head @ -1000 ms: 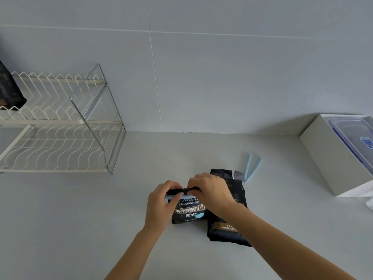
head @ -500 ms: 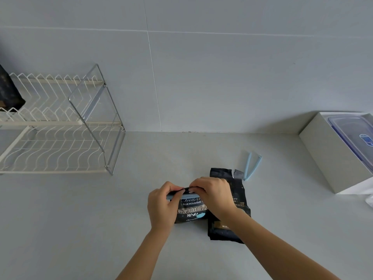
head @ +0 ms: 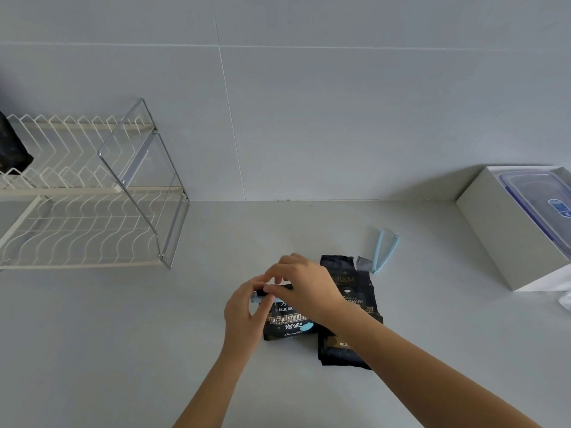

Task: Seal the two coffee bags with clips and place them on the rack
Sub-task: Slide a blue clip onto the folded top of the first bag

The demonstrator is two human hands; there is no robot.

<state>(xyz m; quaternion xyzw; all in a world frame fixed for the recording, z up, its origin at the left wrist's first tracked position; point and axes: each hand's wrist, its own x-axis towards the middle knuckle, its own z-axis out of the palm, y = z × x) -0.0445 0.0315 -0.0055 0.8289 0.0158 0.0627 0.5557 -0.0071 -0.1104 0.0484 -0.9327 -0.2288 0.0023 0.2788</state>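
Two black coffee bags lie side by side on the grey counter. The smaller bag (head: 289,324) is on the left, and a light blue clip (head: 258,297) sits across its folded top. My left hand (head: 244,313) pinches the clip's left end. My right hand (head: 304,285) presses on the clip and the bag's top from the right. The larger bag (head: 347,350) lies to the right, partly under my right forearm, its top torn open. A second light blue clip (head: 383,251) lies open in a V behind it. The white wire rack (head: 92,193) stands at the far left.
A dark bag-like object (head: 12,149) sits on the rack's upper shelf at the left edge. A white box (head: 506,236) holding a clear lidded container (head: 543,199) stands at the right. A tiled wall runs behind the counter.
Both hands have shifted slightly left along the small bag's top. More of the bag's label shows, and the clip's left end now sticks out by my left thumb.
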